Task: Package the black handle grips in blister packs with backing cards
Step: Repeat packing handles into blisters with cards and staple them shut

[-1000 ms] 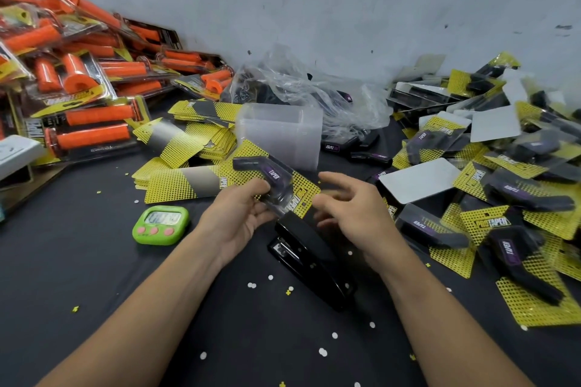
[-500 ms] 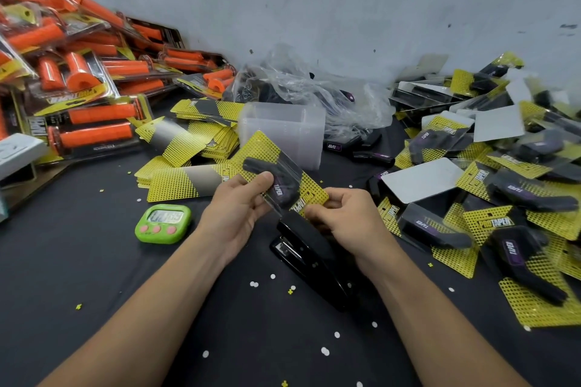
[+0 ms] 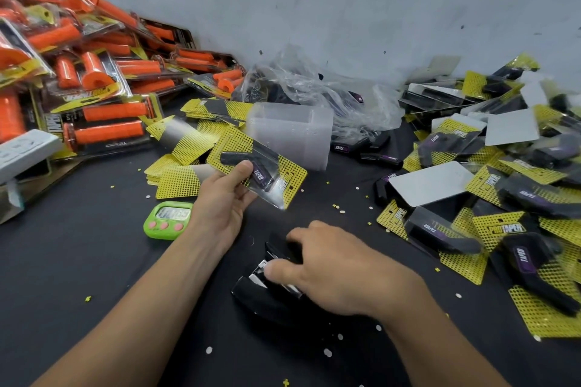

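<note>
- Blister pack (image 3: pixel 276 195) you hold: clear glossy plastic, catches glare.
- Its backing card (image 3: pixel 297 171): smooth printed yellow paperboard.
- Handle grip (image 3: pixel 232 158) inside: matt black, looks rubbery.
- Stapler (image 3: pixel 251 289) you touch: glossy black plastic, bright metal strip.
- Table cover (image 3: pixel 94 261): matt black cloth.
- Timer (image 3: pixel 168 220): shiny green plastic.

stapler (image 3: pixel 251 289) front centre on table (image 3: pixel 78 276), timer (image 3: pixel 168 219) to its left, blister stack (image 3: pixel 292 132) behind, finished packs (image 3: pixel 471 223) heaped right
</note>
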{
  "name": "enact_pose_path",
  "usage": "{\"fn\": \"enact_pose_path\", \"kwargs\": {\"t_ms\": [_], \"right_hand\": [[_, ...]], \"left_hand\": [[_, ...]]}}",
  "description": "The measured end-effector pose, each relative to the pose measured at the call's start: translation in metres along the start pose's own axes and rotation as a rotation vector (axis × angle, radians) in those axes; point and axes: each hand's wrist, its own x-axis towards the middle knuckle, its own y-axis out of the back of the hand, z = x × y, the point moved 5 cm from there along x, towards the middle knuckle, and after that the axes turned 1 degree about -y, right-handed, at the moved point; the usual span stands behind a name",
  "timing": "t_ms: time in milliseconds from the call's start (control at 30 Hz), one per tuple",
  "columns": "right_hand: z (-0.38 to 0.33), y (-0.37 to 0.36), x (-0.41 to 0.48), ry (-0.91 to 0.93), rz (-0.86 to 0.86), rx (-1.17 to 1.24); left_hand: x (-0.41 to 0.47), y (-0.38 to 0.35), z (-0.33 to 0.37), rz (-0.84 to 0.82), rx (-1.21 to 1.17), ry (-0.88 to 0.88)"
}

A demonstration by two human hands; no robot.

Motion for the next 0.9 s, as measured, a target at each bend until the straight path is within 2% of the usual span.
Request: {"fn": "enact_pose_path", "kwargs": {"t_ms": [100, 200, 267, 367, 500, 633, 700, 900], "right_hand": [[-0.013, -0.006, -0.015, 0.002, -0.059, -0.092], [-0.028, -0.015, -0.020, 0.056, -0.028, -0.217], [-0.032, -0.018, -0.017, 0.097, 0.009, -0.212], [-0.018, -0.006, -0.003, 0.113, 0.029, -0.006], [0.018, 0.017, 0.015, 0.010, 0.130, 0.274], [0.047, 0.025, 0.024, -0.074, 0.306, 0.407], [0.050, 0.026, 0.027, -0.060, 0.357, 0.453], [0.048, 0.027, 0.029, 0.068, 0.289, 0.612]], "left_hand": [[0.001, 0.002, 0.000, 0.013, 0.006, 0.011], [0.001, 0.001, 0.000, 0.014, 0.012, 0.013], [0.001, 0.000, -0.001, 0.009, 0.022, 0.009], [0.001, 0.001, -0.001, 0.015, 0.019, 0.023], [0.001, 0.003, 0.003, 0.033, -0.051, 0.040], [0.001, 0.002, 0.008, 0.003, -0.206, 0.078], [0.000, -0.001, 0.009, -0.061, -0.181, 0.067], [-0.003, -0.006, 0.008, -0.140, -0.053, 0.024]]}}
